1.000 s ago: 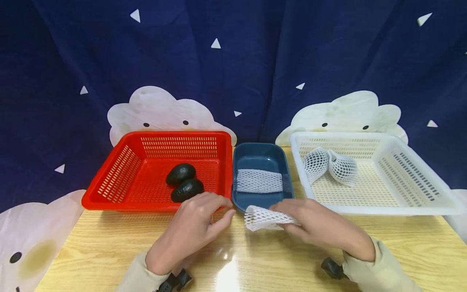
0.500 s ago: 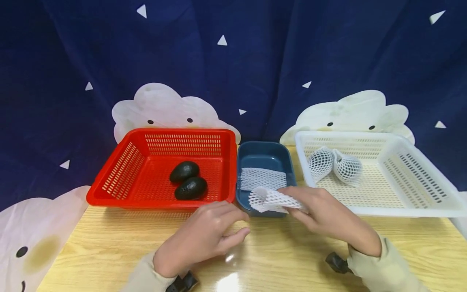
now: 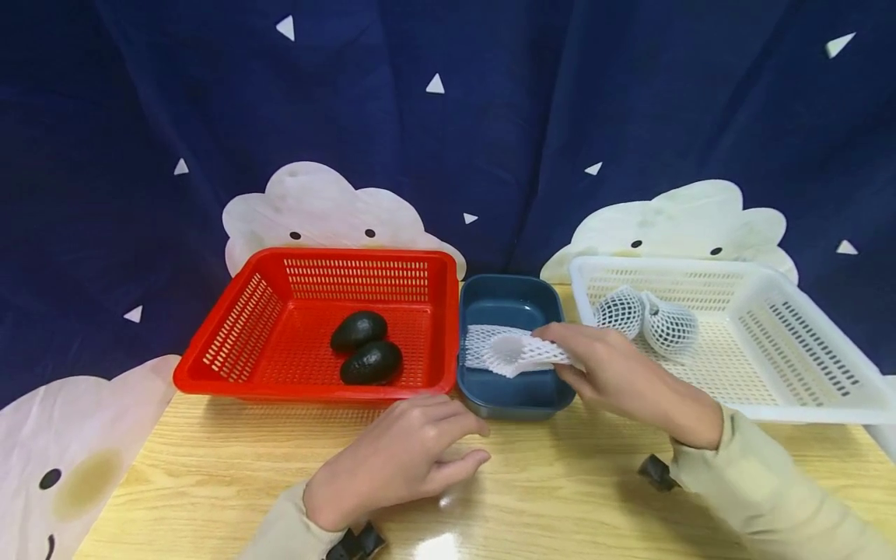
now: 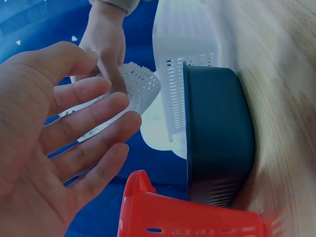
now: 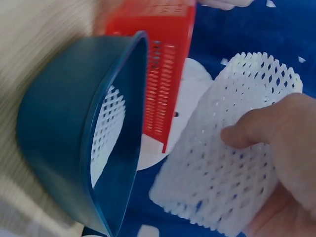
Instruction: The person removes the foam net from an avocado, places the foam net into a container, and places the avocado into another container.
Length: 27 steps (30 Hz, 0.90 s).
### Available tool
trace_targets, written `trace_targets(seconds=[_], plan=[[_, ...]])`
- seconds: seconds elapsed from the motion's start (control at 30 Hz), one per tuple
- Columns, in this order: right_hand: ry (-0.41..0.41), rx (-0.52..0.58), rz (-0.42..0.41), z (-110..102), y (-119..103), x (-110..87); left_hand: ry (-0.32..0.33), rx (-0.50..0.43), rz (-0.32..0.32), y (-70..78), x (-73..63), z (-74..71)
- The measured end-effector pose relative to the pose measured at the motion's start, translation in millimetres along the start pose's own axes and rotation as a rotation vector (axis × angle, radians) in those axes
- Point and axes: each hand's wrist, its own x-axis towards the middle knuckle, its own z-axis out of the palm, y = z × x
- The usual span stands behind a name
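My right hand pinches a white foam fruit net between thumb and fingers, above the dark blue tub. A second foam net lies inside that tub. In the head view the held net overlaps the lying one. My left hand hovers over the table in front of the red basket, its fingers spread and slightly bent with nothing in them. Two dark avocados lie in the red basket. Two fruits in foam nets sit at the left of the white basket.
The white basket stands to the right of the tub, the red one close on its left. All three stand on a light wooden table before a dark blue curtain with white clouds.
My right hand has carried the foam net forward, from the table in front of the tub to over the tub. My left hand has shifted slightly right and nearer the body.
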Motion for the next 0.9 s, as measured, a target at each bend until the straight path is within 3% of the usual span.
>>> trace_targets(seconds=[0.2,0.47,0.9], plan=[[-0.075,0.012,-0.007,-2.0,2.7,11.1,-0.017,-0.005,0.012,-1.1,-0.3,-0.3],[-0.144,0.039,0.043,-4.1,6.8,30.3,-0.042,-0.025,0.006,0.3,-0.1,-1.3],[-0.152,0.078,0.169,-2.5,26.9,66.0,-0.053,-0.004,0.018,1.6,-1.1,-1.2]])
